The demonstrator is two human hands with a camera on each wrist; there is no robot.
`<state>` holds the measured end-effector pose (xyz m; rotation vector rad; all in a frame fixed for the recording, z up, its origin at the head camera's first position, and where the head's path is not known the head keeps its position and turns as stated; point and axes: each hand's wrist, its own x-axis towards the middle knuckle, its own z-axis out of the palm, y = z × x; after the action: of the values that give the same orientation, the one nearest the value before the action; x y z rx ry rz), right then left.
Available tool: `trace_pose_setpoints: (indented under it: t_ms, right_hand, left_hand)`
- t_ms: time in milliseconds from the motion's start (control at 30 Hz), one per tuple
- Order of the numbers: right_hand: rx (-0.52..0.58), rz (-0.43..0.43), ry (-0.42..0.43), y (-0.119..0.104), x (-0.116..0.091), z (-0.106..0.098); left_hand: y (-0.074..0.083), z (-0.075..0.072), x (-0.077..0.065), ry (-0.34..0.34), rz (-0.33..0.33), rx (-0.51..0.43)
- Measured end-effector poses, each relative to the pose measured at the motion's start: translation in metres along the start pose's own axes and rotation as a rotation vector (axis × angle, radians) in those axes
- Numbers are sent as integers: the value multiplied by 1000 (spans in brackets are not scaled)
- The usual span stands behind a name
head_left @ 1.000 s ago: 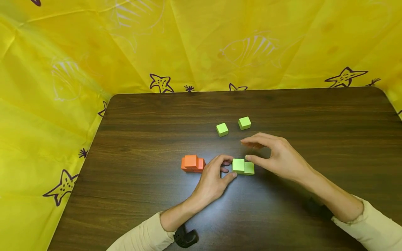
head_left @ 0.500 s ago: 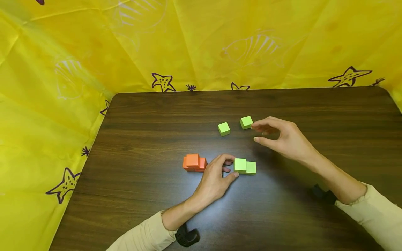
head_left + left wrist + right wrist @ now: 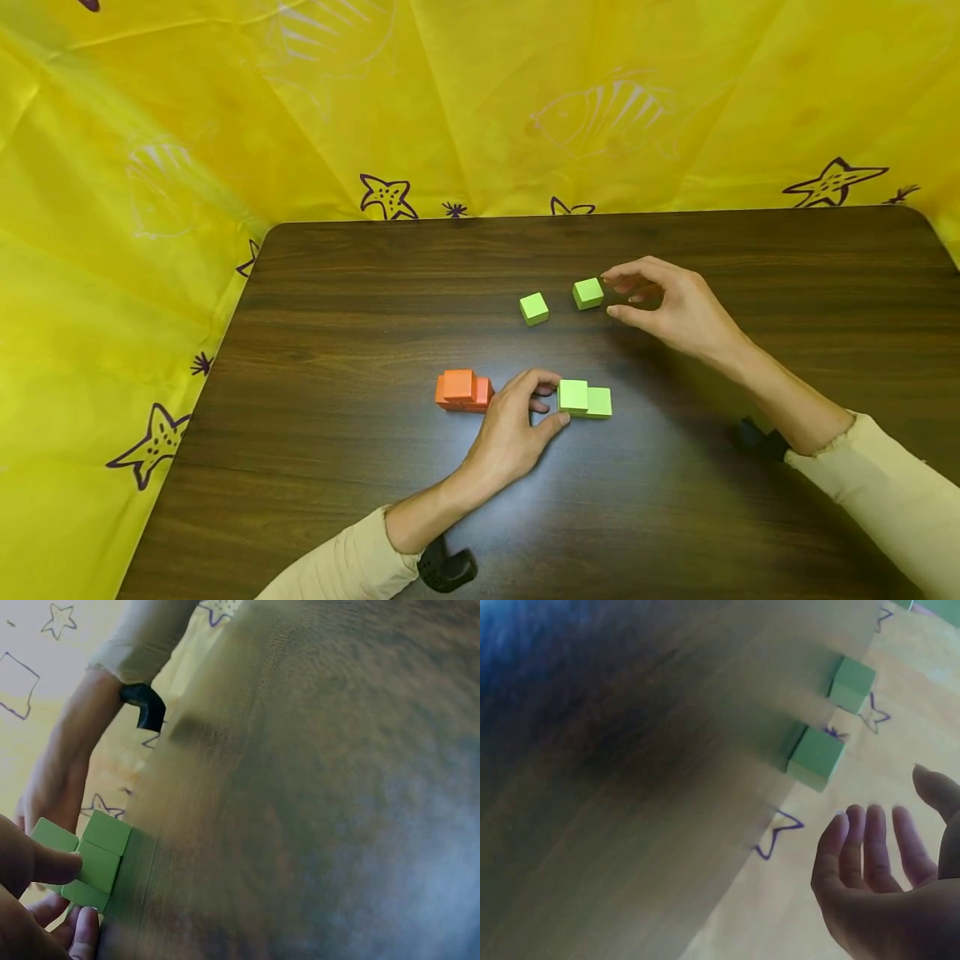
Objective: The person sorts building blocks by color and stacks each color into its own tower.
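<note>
Thumb and fingertips of my left hand [image 3: 513,429] pinch the left end of a small light-green block stack [image 3: 573,396]. One block sits atop its left part; the right part is lower. In the left wrist view, the thumb [image 3: 56,866] presses one face of the green blocks [image 3: 103,864], with fingers on the opposite side. My right hand [image 3: 675,312] hovers with fingers apart and slightly curved, holding nothing. Its fingertips are just right of a loose green cube [image 3: 588,293]. Another green cube [image 3: 535,308] lies to that cube's left.
An orange block stack [image 3: 459,387] stands immediately left of my left hand, partly behind its knuckles. All the blocks rest on a dark wooden table [image 3: 337,483]. A yellow patterned cloth [image 3: 480,108] rises behind the table and along its left side.
My right hand has moved from beside the green stack away to the back right, up to the farther loose cube. The left hand stays at the stack; the blocks look unmoved.
</note>
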<state>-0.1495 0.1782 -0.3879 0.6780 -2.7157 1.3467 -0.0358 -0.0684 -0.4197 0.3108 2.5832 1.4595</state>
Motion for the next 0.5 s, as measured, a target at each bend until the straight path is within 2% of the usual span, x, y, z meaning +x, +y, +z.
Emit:
trace_pose_setpoints:
  t_ms: [333,500]
  right_hand:
    - [7,109,-38,12,12,0]
    - [31,134,-75,16,17,0]
  left_hand:
    - [-1,-1,-1,-4,-10,-1]
    - [-1,-1,-1,-6,-20,-3]
